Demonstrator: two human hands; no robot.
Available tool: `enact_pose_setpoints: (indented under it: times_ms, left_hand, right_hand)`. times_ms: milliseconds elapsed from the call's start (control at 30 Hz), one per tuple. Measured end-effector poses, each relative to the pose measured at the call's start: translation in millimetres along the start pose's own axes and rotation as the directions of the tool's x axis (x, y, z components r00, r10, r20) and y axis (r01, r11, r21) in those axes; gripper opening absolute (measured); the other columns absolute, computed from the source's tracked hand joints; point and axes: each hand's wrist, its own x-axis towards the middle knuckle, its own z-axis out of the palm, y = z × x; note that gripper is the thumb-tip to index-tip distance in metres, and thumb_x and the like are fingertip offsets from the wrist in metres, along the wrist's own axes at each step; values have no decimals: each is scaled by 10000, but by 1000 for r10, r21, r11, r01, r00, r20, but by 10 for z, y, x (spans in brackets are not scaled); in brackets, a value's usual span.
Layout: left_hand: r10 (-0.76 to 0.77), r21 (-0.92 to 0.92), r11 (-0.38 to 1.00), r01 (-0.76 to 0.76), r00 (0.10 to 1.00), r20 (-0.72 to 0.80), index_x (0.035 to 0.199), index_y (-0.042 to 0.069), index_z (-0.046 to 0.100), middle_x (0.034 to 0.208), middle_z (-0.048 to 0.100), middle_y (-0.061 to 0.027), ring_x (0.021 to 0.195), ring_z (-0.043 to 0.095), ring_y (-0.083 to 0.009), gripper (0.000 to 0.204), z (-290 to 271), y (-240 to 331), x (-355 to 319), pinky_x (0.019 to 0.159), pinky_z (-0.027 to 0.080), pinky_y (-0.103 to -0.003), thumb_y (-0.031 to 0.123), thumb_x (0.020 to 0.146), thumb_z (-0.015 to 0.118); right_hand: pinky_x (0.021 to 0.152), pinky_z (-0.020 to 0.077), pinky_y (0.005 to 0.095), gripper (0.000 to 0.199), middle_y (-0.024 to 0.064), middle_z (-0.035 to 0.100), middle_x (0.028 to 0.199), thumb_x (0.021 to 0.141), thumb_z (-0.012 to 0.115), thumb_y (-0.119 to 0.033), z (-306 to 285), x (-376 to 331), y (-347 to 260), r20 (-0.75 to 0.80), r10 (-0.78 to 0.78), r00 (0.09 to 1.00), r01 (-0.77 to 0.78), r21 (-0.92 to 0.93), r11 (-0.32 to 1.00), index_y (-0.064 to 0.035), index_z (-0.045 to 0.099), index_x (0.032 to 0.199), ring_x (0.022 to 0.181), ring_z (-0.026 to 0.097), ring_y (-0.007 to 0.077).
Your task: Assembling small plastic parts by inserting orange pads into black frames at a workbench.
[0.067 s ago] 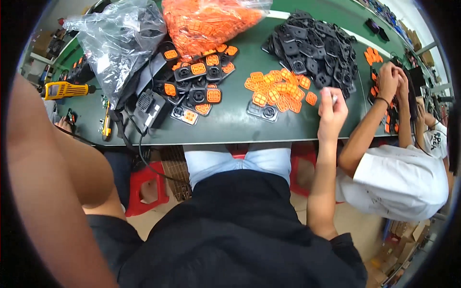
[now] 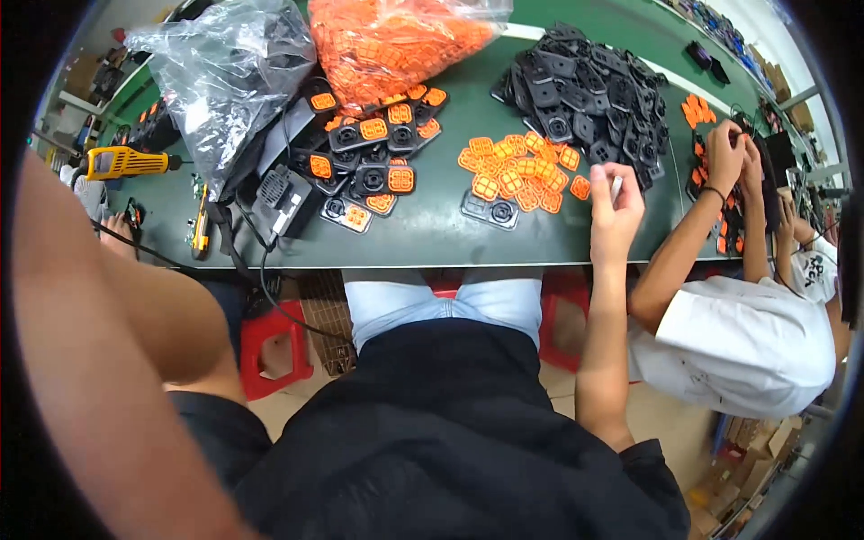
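One blurred bare arm [image 2: 99,387] occupies the left edge; the left hand lies outside the view, so its state cannot be told. Beside the arm, a co-worker's hand [image 2: 117,232] rests at the table edge, below a yellow power tool [image 2: 130,164] with its shaft pointing right. Next, a slim yellow-and-black tool [image 2: 200,236] lies left of a grey box [image 2: 279,200] with a cable. Behind these stands a clear plastic bag [image 2: 229,99]. Further right, a bag of orange pieces [image 2: 400,49] sits behind a heap of black housings with orange inserts [image 2: 373,148]. At centre, loose orange pieces [image 2: 526,171] touch a clear-and-black housing [image 2: 490,210]. Behind them rises a pile of black housings [image 2: 585,94]. The right hand [image 2: 617,191] is raised over the table, thumb and fingers pinching a small white piece [image 2: 616,187]; one single orange piece [image 2: 580,187] lies just left. Rightmost, a co-worker in a white shirt [image 2: 742,342] works with hands close together.
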Motion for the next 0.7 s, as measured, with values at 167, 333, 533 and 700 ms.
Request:
enact_pose_setpoints:
  times_ms: [167,333,533,700]
  left_hand:
    - [24,-1,1000,-24,1000,-6,1271,18,655,1075,651,-108,973,578,-208,703,64,33,-7,799,441,-321,309,715,972]
    - [-427,127,875,467,621,657,1155,78,771,976,728,-109,903,732,-242,189,1071,-69,-924,828,576,-411,141,977,786]
    - [-387,261,858,442,221,895,1135,94,790,1061,768,-134,1032,751,-334,220,2140,-932,-1606,857,583,-463,237,969,782]
    - [-276,171,908,382,241,930,1005,114,796,1070,776,-120,1028,754,-359,147,2601,-1125,-1689,830,584,-492,241,940,759]
  right_hand:
    - [642,342,209,130,-100,561,862,1080,716,-171,-219,-77,34,-52,83,995,-83,5,997,-77,667,1004,749,437,5]
    - [617,339,231,189,-91,542,802,1068,727,-197,-92,-13,28,-29,35,999,-37,-66,997,-42,685,968,727,427,14]
    - [609,327,229,163,-92,558,806,1068,722,-175,-154,74,-10,-2,44,999,-44,-26,999,-50,690,968,709,428,16]
    - [602,317,232,162,-105,532,787,1053,740,-162,-86,44,34,-65,15,998,-18,-41,999,-60,686,939,702,409,9]
